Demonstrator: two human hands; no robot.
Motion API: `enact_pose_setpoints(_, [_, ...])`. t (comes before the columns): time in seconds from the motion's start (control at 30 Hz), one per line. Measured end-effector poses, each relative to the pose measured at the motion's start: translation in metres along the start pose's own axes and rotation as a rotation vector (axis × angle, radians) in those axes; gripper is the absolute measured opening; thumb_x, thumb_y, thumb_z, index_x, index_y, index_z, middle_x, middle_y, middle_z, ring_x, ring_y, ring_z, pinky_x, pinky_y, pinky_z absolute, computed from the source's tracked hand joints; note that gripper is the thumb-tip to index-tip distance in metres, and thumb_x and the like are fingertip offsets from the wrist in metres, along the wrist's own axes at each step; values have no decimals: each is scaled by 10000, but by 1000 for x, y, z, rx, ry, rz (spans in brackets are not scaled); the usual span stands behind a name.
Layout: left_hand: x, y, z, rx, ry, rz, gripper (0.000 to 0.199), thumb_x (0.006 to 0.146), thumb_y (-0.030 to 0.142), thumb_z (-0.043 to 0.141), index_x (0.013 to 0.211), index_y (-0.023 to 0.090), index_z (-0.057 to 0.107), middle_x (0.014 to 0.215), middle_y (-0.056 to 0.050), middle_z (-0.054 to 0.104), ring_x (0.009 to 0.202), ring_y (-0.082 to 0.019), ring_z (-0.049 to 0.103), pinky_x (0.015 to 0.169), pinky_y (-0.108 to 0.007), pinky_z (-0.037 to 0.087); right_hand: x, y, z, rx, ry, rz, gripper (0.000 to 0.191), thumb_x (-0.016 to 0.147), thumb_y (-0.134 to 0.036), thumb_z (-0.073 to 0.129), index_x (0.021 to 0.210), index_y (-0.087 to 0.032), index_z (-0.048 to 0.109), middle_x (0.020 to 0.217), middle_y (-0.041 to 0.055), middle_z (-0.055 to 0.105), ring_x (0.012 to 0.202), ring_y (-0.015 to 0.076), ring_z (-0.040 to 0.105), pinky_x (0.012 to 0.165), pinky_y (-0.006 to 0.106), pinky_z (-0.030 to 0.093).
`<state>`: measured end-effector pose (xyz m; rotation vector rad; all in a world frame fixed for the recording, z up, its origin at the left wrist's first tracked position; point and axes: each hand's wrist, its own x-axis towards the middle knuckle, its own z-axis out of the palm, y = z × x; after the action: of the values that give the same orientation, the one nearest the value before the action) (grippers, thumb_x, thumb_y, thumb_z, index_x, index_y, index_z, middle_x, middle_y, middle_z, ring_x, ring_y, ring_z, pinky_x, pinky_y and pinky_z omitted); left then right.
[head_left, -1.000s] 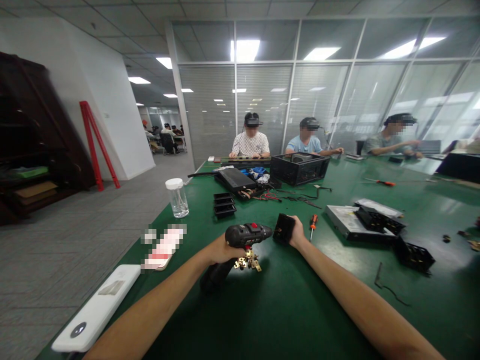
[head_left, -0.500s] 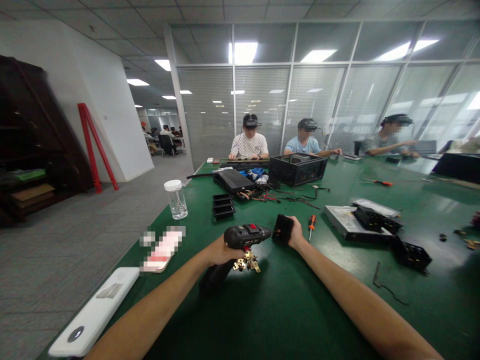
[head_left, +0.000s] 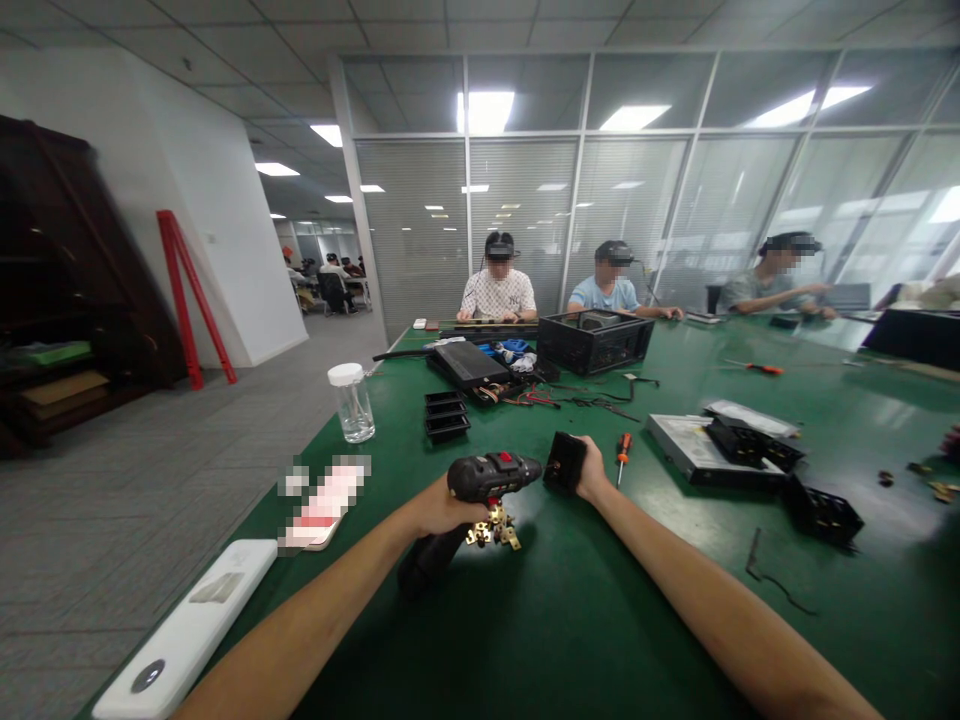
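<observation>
My left hand (head_left: 444,507) is wrapped round the handle of a black cordless drill (head_left: 491,476), its nose pointing right. Just below the drill, a clump of small brass-coloured metal pieces (head_left: 495,527) shows; whether it rests on the table I cannot tell. With my right hand (head_left: 592,468) I grip a black box-shaped plastic part (head_left: 564,463), one face turned toward the drill. The drill's tip meets or nearly meets that face. Beside my right hand lies a screwdriver (head_left: 624,453) with an orange and black handle.
Black trays (head_left: 447,418) and a lidded clear jar (head_left: 352,403) stand beyond the drill. On the right are a silver metal case (head_left: 694,450) and black parts (head_left: 823,508). A white device (head_left: 191,625) lies along the left edge. Cables and a black chassis (head_left: 594,342) sit further back, before several seated people.
Both hands, the drill and the black part keep almost the same positions. The view has tilted very slightly; a co-worker across the table has shifted an arm a little.
</observation>
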<state>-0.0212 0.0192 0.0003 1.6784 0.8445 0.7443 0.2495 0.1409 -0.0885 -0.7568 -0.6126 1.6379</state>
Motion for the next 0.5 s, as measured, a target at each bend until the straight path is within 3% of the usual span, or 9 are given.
enact_pose_setpoints(0.5, [1,-9,-3,0,2,6,308,594,144,640,897,112,598,679,1,562,624,-120,470,570,-232,370,-4,-1,3,-11,7,-18,198,692,-379,477,622,-197,515,478,9,526,430,170,501,432,305,423])
